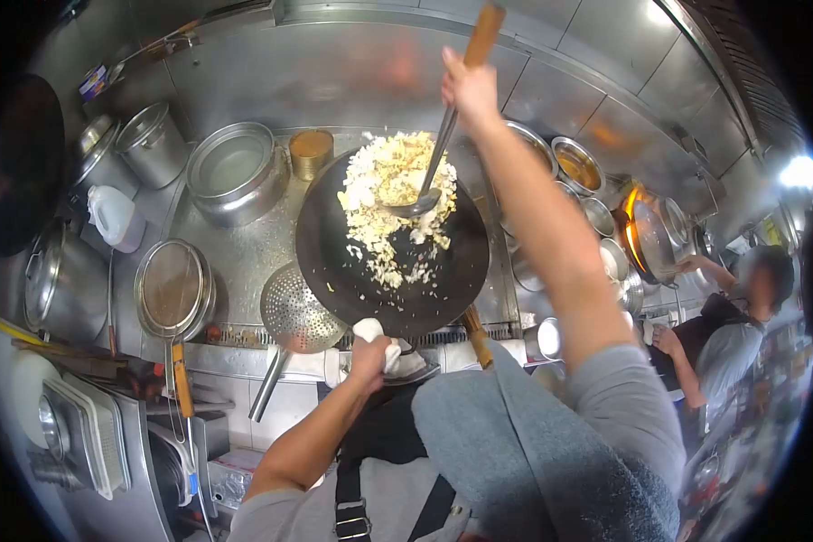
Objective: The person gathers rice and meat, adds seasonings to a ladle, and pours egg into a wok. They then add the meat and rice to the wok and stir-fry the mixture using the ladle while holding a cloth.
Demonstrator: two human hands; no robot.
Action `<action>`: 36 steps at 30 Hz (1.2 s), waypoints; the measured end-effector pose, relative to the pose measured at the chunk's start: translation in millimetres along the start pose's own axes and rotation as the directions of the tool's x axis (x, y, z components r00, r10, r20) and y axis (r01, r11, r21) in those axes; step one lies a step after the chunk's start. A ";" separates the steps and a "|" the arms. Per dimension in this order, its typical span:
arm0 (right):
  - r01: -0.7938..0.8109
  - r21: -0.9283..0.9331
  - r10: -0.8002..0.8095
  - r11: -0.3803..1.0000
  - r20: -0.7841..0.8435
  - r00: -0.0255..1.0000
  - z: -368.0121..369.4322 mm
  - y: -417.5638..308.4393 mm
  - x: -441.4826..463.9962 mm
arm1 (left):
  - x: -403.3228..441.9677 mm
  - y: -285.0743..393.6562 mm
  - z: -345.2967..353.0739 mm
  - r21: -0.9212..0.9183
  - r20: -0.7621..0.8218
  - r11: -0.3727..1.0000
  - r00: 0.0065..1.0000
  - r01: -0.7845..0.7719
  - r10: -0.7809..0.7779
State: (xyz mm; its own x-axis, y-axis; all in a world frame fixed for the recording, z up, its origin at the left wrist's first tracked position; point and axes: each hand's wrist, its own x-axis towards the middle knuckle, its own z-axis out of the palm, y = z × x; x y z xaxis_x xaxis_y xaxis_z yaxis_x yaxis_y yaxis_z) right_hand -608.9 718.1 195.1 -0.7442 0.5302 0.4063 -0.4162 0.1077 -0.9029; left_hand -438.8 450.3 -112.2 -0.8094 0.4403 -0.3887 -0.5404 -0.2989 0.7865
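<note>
My right hand [472,92], raised above the wok, is closed around the lower part of the wooden handle of a ladle [442,149]. The ladle's bowl rests in a heap of fried rice with egg [388,172]. This rice lies in the far half of a large black wok [330,262], with loose grains strewn toward the near side. At the wok's near rim, my left hand [369,363] is closed on a folded white cloth [368,331]. Any wok handle under the cloth is hidden.
A perforated strainer [300,312] lies left of the wok. Farther left are a mesh strainer [172,285], a metal pot of liquid [232,163] and a tin [311,154]. Bowls [578,164] line the right side. Beyond, a co-worker [727,343] handles a wok [650,235] near flames.
</note>
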 end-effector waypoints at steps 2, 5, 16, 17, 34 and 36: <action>-0.197 -0.168 0.221 0.966 0.142 0.965 8.5 -39.7 24.2 | 4.6 8.1 10.2 -0.057 -0.130 0.998 0.991 -0.029 0.022; -0.022 -0.060 0.025 0.998 0.048 0.999 15.7 -91.4 36.0 | 78.6 24.5 21.9 -0.079 -0.010 0.978 0.981 0.193 -0.194; 0.132 -0.129 -0.107 0.983 0.181 0.978 39.8 9.7 -15.3 | 113.0 12.0 31.3 0.085 -0.112 0.996 0.994 0.027 -0.018; 0.173 -0.017 -0.165 0.985 0.214 0.963 37.0 -12.7 -26.0 | 116.9 11.5 33.8 0.077 -0.123 0.997 0.992 0.019 -0.009; 0.011 -0.201 0.018 0.980 0.141 0.990 4.0 57.0 -36.5 | 125.2 -4.7 22.6 0.151 -0.170 0.988 0.985 0.016 0.010; 0.129 -0.079 -0.110 0.988 0.215 0.970 -5.1 10.6 -55.8 | 127.9 -1.0 24.7 0.133 -0.152 0.991 0.988 0.026 -0.005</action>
State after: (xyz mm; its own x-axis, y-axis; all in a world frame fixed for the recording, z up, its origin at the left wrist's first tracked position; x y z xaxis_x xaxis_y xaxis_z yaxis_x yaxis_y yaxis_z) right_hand -569.1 694.0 162.1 -0.7886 0.3222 0.5238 -0.4664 0.2416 -0.8509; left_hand -536.0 527.8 -150.8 -0.8320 0.3078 -0.4615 -0.5257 -0.1720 0.8331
